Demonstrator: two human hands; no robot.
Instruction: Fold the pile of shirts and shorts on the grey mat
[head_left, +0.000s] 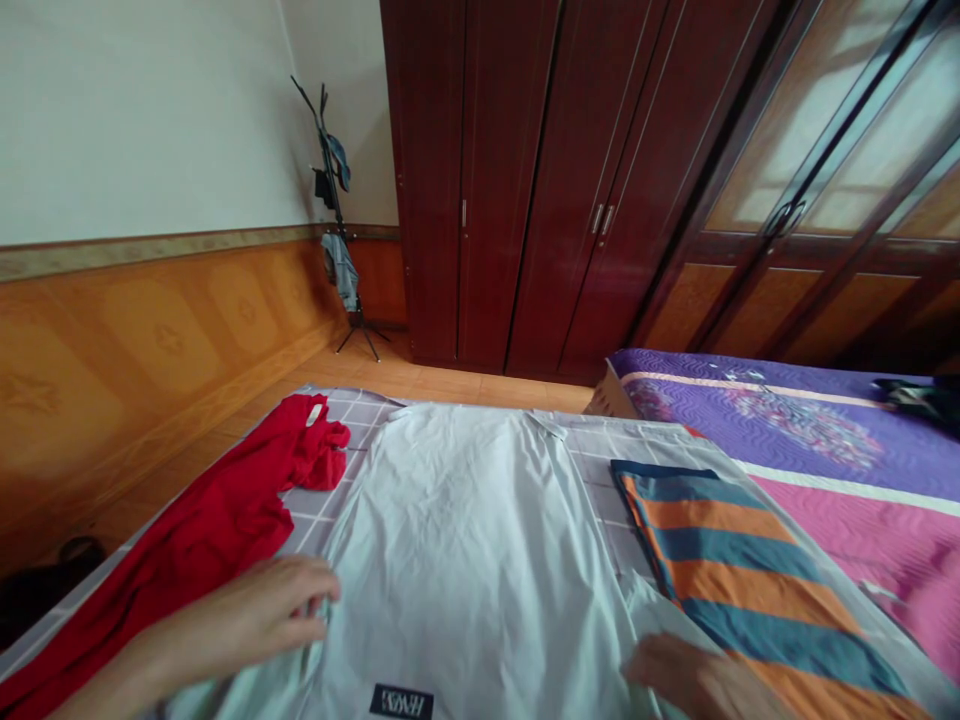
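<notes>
The shirt (472, 560) could bunch up if the left hand (274, 602) and right hand (694, 674) tug unevenly, though I can't tell if either is pinching it.

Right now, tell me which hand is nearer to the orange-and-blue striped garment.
Right. The right hand is by the near end of the striped garment; the left hand is across the pale shirt, at its left edge.
</notes>
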